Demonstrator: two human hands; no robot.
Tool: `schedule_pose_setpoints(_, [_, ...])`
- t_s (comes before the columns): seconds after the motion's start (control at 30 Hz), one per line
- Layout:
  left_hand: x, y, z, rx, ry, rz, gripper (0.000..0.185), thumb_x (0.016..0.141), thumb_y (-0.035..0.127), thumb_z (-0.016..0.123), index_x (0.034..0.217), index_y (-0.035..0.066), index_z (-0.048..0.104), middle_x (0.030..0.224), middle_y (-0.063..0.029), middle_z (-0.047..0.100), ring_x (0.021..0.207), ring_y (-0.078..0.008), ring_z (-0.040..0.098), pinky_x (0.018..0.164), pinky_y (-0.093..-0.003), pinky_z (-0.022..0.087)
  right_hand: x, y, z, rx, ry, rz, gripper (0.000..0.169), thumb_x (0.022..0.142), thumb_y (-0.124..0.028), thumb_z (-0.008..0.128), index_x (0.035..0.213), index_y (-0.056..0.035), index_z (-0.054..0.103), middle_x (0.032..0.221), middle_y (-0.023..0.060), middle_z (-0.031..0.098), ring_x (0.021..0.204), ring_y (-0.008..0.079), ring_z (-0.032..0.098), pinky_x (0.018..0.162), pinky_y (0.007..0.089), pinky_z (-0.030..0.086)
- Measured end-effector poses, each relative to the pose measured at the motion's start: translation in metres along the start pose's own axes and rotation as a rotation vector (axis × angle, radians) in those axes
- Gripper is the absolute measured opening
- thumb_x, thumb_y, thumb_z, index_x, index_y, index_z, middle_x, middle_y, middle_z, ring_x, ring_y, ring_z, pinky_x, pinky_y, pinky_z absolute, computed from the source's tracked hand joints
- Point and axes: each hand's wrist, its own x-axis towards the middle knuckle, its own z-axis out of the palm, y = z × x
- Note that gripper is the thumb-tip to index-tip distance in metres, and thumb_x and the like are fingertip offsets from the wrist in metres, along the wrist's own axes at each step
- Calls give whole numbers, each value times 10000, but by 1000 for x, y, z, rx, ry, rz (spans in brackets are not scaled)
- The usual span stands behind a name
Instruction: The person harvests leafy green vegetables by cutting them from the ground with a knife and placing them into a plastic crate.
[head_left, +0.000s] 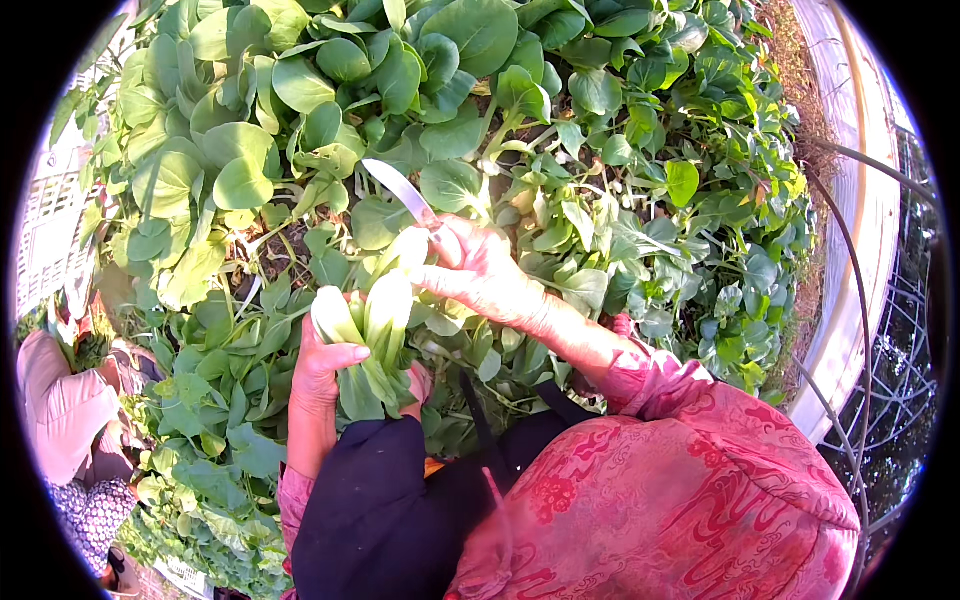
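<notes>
A bunch of bok choy (386, 319) is held over my lap, its pale stalk ends pointing up and away from me. My left hand (319, 367) is wrapped around it from the left, the thumb lying across the stalks. A small knife with a curved blade (397, 189) is in my right hand (480, 266), and its handle is hidden by the fingers. The blade points up and left, clear of the stalks. My right thumb and fingertips meet a pale outer stalk (405, 251) at the top of the bunch.
Growing bok choy (465, 45) fills the bed ahead, with loose leaves lower down. Another person's legs (71, 420) are at the left, below a white slatted crate (56, 225). Plastic sheeting (847, 225), a thin curved rod (859, 292) and netting (900, 360) line the right side.
</notes>
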Motion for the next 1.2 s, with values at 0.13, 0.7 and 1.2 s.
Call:
schedule_pose_setpoints(0.13, [-4, 26, 10, -167, -74, 81, 778, 493, 54, 636, 1233, -43, 416, 1213, -203, 508, 1038, -315, 568, 934, -392, 451, 5, -17, -4, -355, 67, -78, 214, 760, -142, 685, 801, -67, 488, 636, -32, 362, 620, 66, 378, 567, 248, 393])
schedule_pose_setpoints(0.7, [17, 24, 35, -207, -193, -51, 797, 544, 53, 643, 1283, -52, 362, 1166, -259, 528, 935, -329, 613, 838, -404, 503, 4, 21, -38, -85, 358, 122, 336, 919, -337, 489, 950, -3, 519, 685, 6, 521, 539, 61, 465, 467, 206, 381])
schedule_pose_setpoints(1.2, [145, 93, 154, 2113, 10, 461, 311, 634, 22, 583, 938, -19, 529, 1405, -209, 288, 897, -387, 592, 781, -456, 470, 88, 65, -42, -777, 42, 224, 370, 861, -300, 463, 1074, -3, 524, 953, 236, 614, 919, 387, 578, 822, 454, 445])
